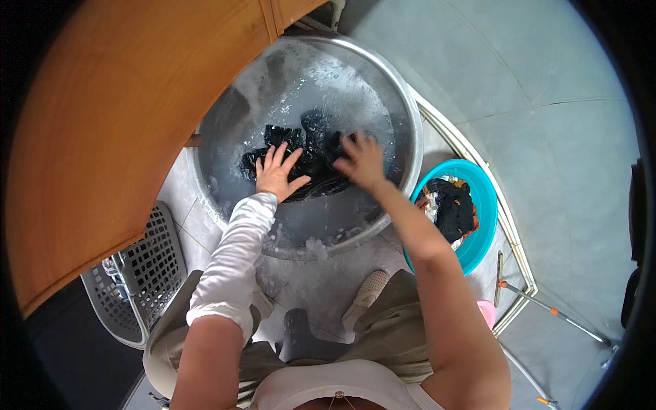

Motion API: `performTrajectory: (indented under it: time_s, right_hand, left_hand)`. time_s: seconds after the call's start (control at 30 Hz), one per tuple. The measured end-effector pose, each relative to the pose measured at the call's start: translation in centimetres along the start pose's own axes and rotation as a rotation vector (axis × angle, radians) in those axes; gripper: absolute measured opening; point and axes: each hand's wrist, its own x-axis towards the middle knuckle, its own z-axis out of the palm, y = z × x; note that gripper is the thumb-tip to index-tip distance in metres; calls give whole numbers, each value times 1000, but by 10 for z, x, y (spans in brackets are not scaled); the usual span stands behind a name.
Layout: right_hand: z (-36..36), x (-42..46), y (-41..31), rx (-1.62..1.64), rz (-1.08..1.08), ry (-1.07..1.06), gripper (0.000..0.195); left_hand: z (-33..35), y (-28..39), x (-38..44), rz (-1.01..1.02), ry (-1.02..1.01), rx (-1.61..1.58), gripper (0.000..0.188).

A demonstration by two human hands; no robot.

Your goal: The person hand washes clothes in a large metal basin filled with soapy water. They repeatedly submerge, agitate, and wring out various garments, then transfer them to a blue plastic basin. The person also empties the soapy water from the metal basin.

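Note:
A large round metal tub (pixel 414 154) stands before me, filled with cloudy grey, sudsy water. Dark wet cloth (pixel 318 171) is bunched in its middle, partly under the surface. My left hand (pixel 277 171), with a white sleeve on the forearm, lies palm down on the near left part of the cloth, fingers spread. Over the cloth's right side is my right hand (pixel 363 160), blurred, with its fingers apart and slightly curled. Whether its fingertips touch the cloth is hard to tell.
A turquoise basin (pixel 484 215) of mixed clothes stands right of the tub. At left, a grey plastic laundry basket (pixel 164 256) sits below an orange-brown wooden panel (pixel 113 118). White pipes (pixel 505 215) run along the grey wall, near a squeegee-like tool (pixel 553 311) and a pink container (pixel 487 312).

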Motion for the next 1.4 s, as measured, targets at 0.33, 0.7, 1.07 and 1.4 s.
performTrajectory:
  time_s: [0.33, 0.7, 1.07, 1.4]
  right_hand:
    - [53, 4, 8, -83, 241, -291, 36]
    - [-247, 82, 44, 1606, 476, 373, 4]
    - [-117, 13, 84, 586, 386, 159, 19]
    - [52, -10, 14, -371, 71, -391, 75]
  left_hand:
    - [-2, 19, 16, -285, -372, 344, 90]
    - [-116, -32, 18, -539, 658, -1521, 25]
    - [-21, -66, 2, -387, 469, -619, 15]
    - [13, 35, 32, -81, -390, 386, 94]
